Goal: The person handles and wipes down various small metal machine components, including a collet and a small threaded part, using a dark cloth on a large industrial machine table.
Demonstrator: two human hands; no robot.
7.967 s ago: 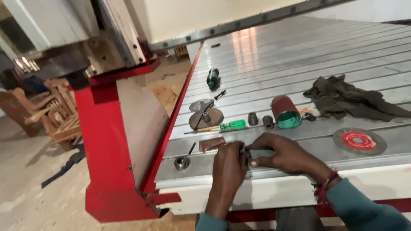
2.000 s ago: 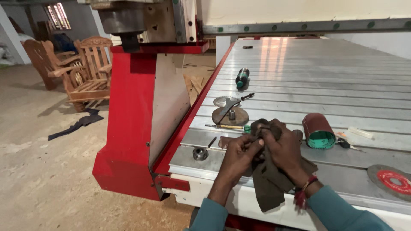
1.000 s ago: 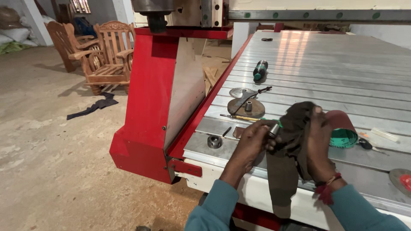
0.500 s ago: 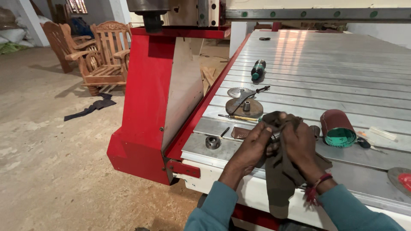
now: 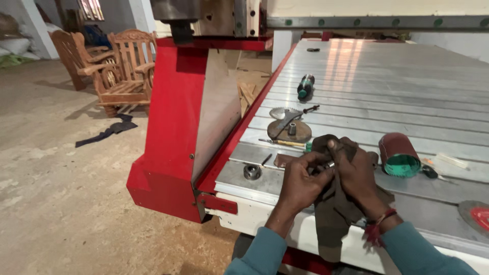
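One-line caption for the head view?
Both hands, left hand and right hand, rub a small metal part with a dark rag.

One label: round red label (image 5: 481,216) on grey cutting disc (image 5: 472,218), tabletop's near right edge. No packages, signs, screens.

A ribbed metal bed (image 5: 387,97) carries discs (image 5: 289,130), a screwdriver (image 5: 283,144), a nut (image 5: 251,171).

A woodworking workshop: slotted metal machine bed (image 5: 387,76), red frame (image 5: 170,127), wooden chairs (image 5: 109,69)
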